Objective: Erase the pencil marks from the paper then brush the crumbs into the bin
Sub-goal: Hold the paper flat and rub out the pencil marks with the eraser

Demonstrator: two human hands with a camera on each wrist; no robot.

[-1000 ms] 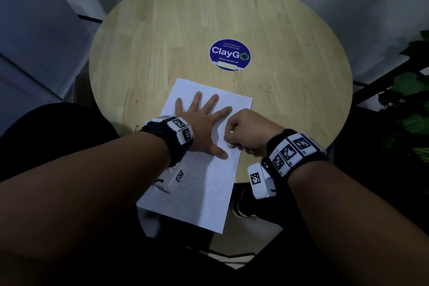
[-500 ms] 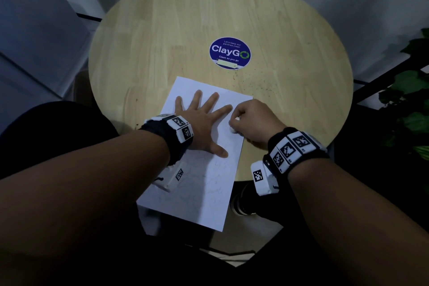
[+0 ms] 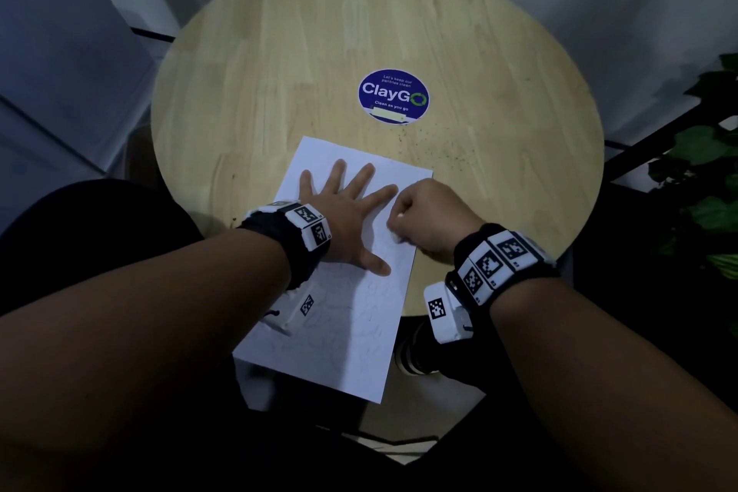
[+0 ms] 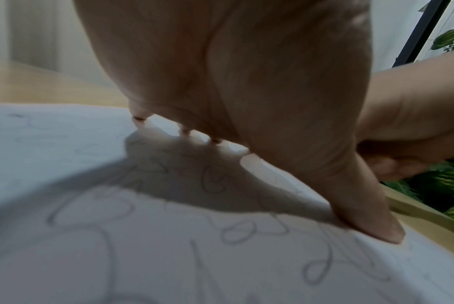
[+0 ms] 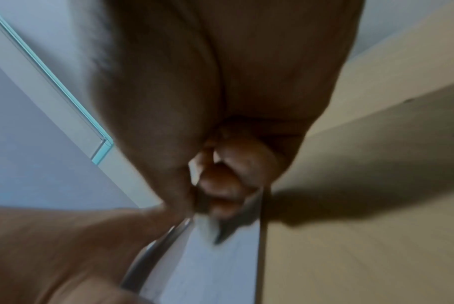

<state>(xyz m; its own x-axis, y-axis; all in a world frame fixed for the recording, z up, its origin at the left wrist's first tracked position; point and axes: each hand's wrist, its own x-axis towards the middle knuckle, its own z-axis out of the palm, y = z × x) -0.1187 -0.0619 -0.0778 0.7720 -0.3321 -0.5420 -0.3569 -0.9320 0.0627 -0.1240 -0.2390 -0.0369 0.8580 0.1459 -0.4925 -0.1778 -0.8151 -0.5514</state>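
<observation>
A white sheet of paper point(image 3: 343, 324) with faint pencil scribbles point(image 4: 215, 183) lies on the near part of a round wooden table point(image 3: 279, 64), its near end hanging over the edge. My left hand point(image 3: 351, 212) presses flat on the sheet, fingers spread. My right hand point(image 3: 423, 212) is curled at the sheet's right edge, pinching a small white eraser point(image 3: 400, 215), mostly hidden by the fingers point(image 5: 220, 185). Dark eraser crumbs point(image 3: 447, 144) are scattered on the wood beyond the sheet's far right corner. No bin is in view.
A round blue ClayGo sticker point(image 3: 393, 97) sits mid-table. Green plant leaves point(image 3: 703, 180) and a black frame stand off the table's right side. A dark seat point(image 3: 100, 220) is at the near left, with grey wall panels behind.
My right hand slid away from me along the sheet's right edge, then came back a little toward me, the eraser in it. My left hand stayed pressed on the paper.
</observation>
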